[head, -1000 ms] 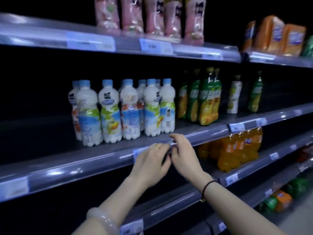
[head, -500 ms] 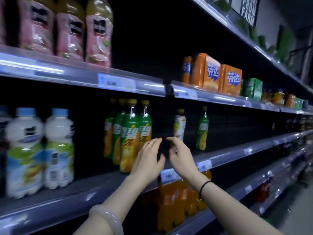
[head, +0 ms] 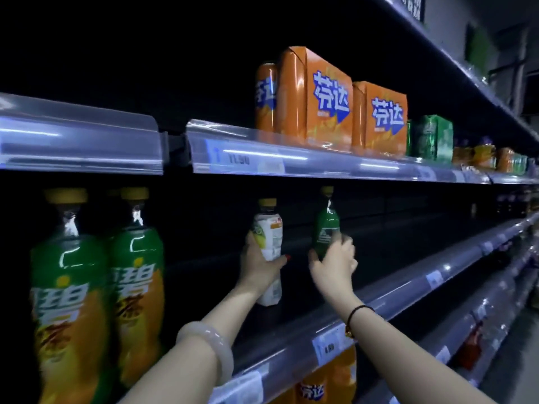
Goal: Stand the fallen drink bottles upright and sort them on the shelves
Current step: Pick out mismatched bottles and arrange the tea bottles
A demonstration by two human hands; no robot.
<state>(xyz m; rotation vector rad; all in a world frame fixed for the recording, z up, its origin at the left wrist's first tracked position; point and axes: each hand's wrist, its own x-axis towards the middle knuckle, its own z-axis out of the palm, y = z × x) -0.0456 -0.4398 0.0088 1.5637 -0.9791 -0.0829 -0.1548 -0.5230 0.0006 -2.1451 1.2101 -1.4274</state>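
Observation:
A white-labelled bottle (head: 269, 237) with a yellow cap stands upright on the middle shelf (head: 393, 295). My left hand (head: 258, 266) is wrapped around its body. To its right stands a green bottle (head: 325, 225) with a yellow cap. My right hand (head: 335, 262) reaches it with blurred, spread fingers curling around its lower part; a firm grip cannot be told. At the left, two large green-and-orange tea bottles (head: 73, 301) stand upright near the shelf front.
Orange multipack cartons (head: 315, 97) and green packs (head: 431, 138) sit on the upper shelf. Orange soda bottles (head: 320, 383) stand on the shelf below. Clear price rails (head: 335, 164) edge each shelf. The aisle floor lies at the lower right.
The view has swung right and closer. Both hands rose from the shelf edge and reached in: the left closed on the white bottle, the right arrived at the green bottle.

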